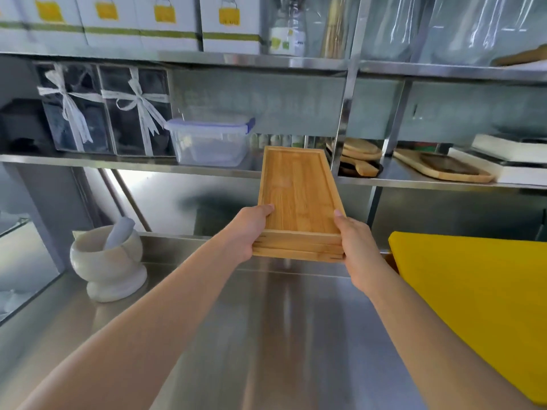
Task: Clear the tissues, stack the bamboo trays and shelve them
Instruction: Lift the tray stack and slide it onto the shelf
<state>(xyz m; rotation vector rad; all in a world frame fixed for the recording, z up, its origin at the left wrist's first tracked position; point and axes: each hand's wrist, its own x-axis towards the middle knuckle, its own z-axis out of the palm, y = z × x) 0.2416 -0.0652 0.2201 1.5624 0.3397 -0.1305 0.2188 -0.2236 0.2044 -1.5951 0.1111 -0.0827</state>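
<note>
A stack of rectangular bamboo trays (299, 196) is held in the air above the steel counter, its far end reaching over the edge of the lower steel shelf (124, 162). My left hand (251, 232) grips the stack's near left corner, thumb on the rim. My right hand (353, 241) grips the near right corner the same way. The top tray is bare inside. No tissues are in view.
On the shelf, a clear plastic box with a blue-clipped lid (210, 140) sits left of the trays, wooden boards (359, 156) to the right. A white stone mortar with pestle (108, 261) stands on the counter (266, 335) at left, a yellow cutting board (473, 297) at right.
</note>
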